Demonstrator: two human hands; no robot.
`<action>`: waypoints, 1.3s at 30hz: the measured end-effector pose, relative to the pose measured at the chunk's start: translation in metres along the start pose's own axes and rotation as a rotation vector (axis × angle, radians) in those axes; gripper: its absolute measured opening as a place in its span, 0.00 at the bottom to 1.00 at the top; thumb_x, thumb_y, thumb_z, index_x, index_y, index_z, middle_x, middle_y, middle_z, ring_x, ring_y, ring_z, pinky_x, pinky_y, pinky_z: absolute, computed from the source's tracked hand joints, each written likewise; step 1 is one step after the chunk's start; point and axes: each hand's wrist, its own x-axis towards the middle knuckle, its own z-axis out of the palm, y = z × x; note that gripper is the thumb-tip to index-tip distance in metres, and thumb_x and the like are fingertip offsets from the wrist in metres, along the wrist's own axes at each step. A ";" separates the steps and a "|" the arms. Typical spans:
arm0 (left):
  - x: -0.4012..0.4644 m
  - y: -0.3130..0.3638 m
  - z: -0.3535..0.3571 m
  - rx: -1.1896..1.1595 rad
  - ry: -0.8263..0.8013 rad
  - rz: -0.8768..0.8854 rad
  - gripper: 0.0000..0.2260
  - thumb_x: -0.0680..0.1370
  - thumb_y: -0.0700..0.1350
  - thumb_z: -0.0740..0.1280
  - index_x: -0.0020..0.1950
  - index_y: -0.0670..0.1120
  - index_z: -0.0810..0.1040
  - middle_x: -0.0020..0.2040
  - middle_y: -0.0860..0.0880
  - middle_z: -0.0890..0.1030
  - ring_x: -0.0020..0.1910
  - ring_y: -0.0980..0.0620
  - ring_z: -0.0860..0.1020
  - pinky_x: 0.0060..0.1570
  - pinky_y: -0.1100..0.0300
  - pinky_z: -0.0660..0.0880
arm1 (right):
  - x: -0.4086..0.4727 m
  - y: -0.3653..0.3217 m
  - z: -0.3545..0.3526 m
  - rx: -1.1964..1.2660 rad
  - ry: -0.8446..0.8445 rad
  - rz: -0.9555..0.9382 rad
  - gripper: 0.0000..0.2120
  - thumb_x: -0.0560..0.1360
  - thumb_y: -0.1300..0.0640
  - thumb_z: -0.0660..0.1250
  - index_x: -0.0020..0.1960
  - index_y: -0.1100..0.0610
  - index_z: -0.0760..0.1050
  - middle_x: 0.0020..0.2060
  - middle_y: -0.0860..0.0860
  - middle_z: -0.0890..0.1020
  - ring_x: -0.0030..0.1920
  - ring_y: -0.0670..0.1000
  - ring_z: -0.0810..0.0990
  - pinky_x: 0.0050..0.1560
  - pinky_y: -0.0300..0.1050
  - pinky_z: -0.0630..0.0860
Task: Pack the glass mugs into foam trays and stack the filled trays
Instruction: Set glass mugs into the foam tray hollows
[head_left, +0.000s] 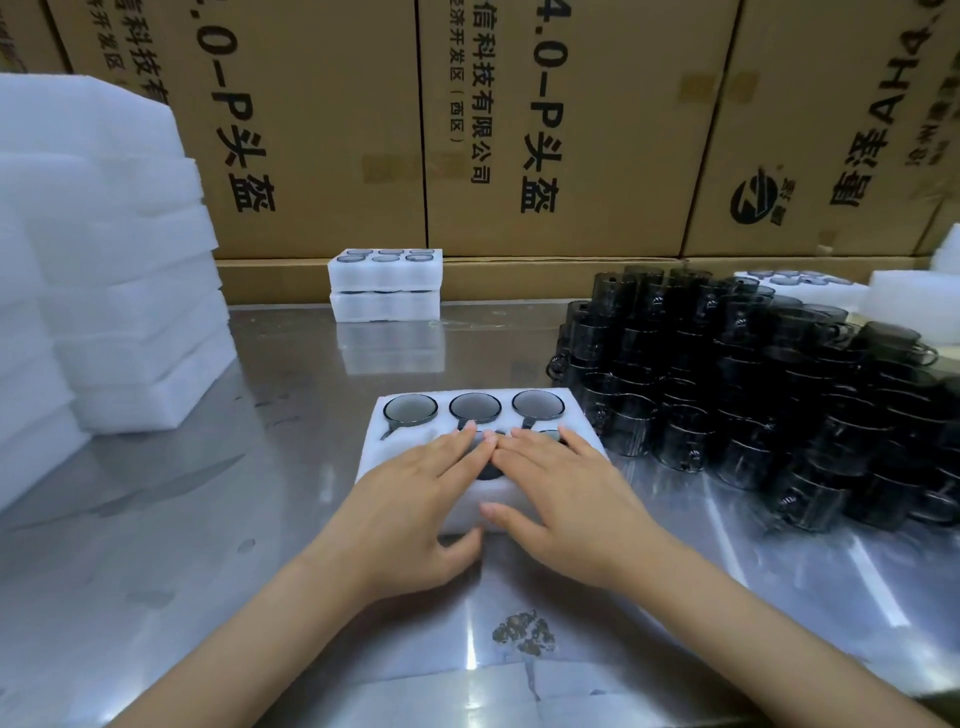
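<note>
on the steel table (156, 519), close to the person, lies a white foam tray (415, 452) with dark glass mugs sitting in its round holes; three mugs (475, 406) show in the far row, and the near row is mostly hidden under the hands. both hands lie flat on top of this tray with straight fingers. the left hand (415, 499) covers the near left part, its thumb down at the front edge of the foam. the right hand (561, 493) covers the near right part, and the fingertips of the two hands touch in the middle. neither hand grips anything. to the right stands a big pile of loose mugs (753, 389), just beside the tray. at the back two filled trays (384, 286) are stacked in front of cardboard boxes (571, 130). at the left rises a tall stack of foam blocks (104, 260).
</note>
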 end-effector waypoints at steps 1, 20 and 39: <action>0.000 0.002 0.000 0.015 -0.008 -0.021 0.32 0.73 0.54 0.65 0.75 0.47 0.61 0.75 0.46 0.63 0.73 0.49 0.65 0.70 0.54 0.64 | -0.001 -0.001 0.000 0.002 -0.001 0.005 0.29 0.78 0.37 0.52 0.75 0.48 0.58 0.75 0.42 0.60 0.75 0.43 0.52 0.74 0.46 0.42; -0.013 -0.002 0.003 -0.073 0.341 -0.020 0.25 0.74 0.53 0.61 0.70 0.46 0.70 0.67 0.54 0.73 0.65 0.53 0.71 0.65 0.57 0.64 | -0.038 0.052 -0.045 -0.071 0.835 0.482 0.14 0.72 0.59 0.69 0.57 0.55 0.78 0.52 0.54 0.77 0.53 0.58 0.71 0.51 0.51 0.67; -0.014 -0.017 0.002 -0.636 0.597 -0.464 0.16 0.78 0.56 0.53 0.64 0.59 0.71 0.62 0.58 0.76 0.64 0.59 0.71 0.63 0.60 0.66 | -0.057 0.064 -0.064 0.145 0.791 0.349 0.04 0.72 0.62 0.72 0.45 0.55 0.80 0.51 0.53 0.74 0.56 0.58 0.71 0.60 0.34 0.59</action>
